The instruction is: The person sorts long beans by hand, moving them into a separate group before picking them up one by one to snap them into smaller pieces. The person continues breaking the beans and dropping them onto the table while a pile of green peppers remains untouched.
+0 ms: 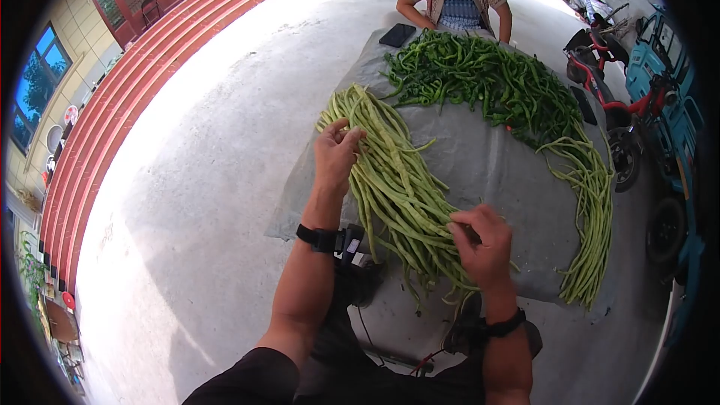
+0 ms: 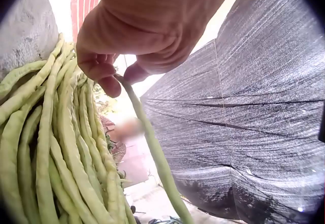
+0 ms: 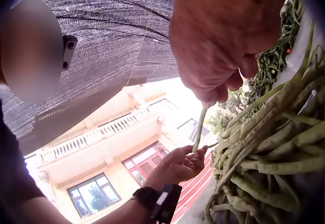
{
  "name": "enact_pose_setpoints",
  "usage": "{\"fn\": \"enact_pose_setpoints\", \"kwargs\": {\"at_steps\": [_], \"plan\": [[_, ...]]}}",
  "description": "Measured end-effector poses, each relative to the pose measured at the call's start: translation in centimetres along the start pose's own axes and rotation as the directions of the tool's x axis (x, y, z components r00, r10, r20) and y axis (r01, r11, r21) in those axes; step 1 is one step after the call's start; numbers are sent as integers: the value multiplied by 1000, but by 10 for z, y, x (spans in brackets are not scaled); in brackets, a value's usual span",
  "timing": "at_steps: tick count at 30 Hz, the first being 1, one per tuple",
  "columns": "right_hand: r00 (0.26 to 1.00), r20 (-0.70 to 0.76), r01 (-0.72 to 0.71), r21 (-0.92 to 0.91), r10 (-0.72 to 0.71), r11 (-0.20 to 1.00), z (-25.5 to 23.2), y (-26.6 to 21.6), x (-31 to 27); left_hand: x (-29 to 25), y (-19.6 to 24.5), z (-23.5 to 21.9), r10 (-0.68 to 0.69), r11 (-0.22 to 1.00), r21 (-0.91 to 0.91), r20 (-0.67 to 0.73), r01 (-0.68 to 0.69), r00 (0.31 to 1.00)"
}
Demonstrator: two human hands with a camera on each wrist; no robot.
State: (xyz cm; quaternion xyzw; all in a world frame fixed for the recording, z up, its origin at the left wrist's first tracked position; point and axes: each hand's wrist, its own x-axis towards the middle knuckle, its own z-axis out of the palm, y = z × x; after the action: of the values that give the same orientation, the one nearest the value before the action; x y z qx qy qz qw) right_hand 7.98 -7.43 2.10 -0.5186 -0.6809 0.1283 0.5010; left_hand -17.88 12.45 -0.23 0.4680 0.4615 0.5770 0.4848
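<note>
One bean [image 2: 157, 153] is pinched by the fingers of the left hand [image 1: 336, 151] at its far end and of the right hand [image 1: 486, 246] at its near end. Other beans [image 1: 397, 180] are heaped on the counter [image 1: 525, 210] below
</note>
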Motion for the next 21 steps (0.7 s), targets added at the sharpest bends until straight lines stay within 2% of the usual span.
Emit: {"fn": "enact_pose_setpoints", "kwargs": {"at_steps": [4, 10, 16, 21], "plan": [[1000, 8, -7, -39, 8, 999, 8, -1, 1, 1, 1, 4, 33, 997, -72, -90, -40, 995], [1000, -2, -26, -4, 26, 1000, 15, -2, 4, 9, -3, -3, 64, 989, -125, -132, -81, 989], [1000, 22, 2, -19, -2, 1000, 15, 4, 4, 32, -21, -14, 157, 987, 16, -205, -157, 966], [999, 47, -4, -54, 7, 999, 19, 6, 2, 43, -29, -14, 270, 935, 303, -279, -182, 922]]}}
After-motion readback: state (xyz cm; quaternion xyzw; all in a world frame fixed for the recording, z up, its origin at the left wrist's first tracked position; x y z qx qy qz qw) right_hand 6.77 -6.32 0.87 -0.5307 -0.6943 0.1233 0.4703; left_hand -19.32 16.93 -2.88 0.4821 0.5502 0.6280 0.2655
